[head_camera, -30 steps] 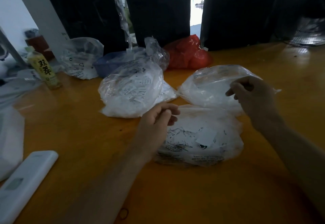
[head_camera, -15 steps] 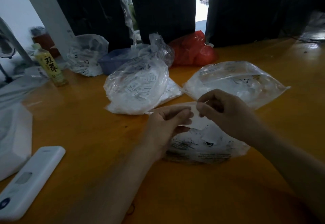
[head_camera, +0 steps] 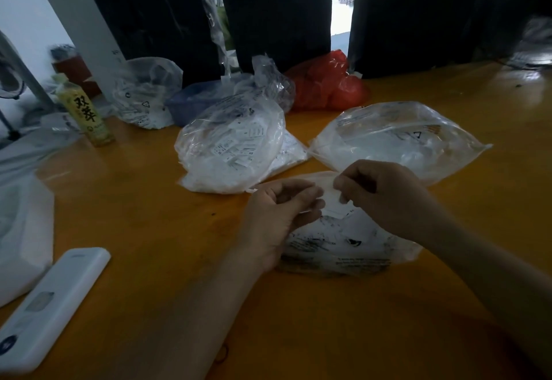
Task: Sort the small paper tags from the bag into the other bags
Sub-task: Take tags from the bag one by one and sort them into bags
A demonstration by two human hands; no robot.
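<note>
Two hands at near bag point(head_camera: 343, 242) on bench point(head_camera: 149, 215) | mouth being pinched by left hand point(head_camera: 279, 212) | being gripped by right hand point(head_camera: 385, 191)

near bag's point(head_camera: 343, 242) mouth behind both hands; white remote point(head_camera: 50, 305) and left-edge bag point(head_camera: 21, 230) cut off
</note>
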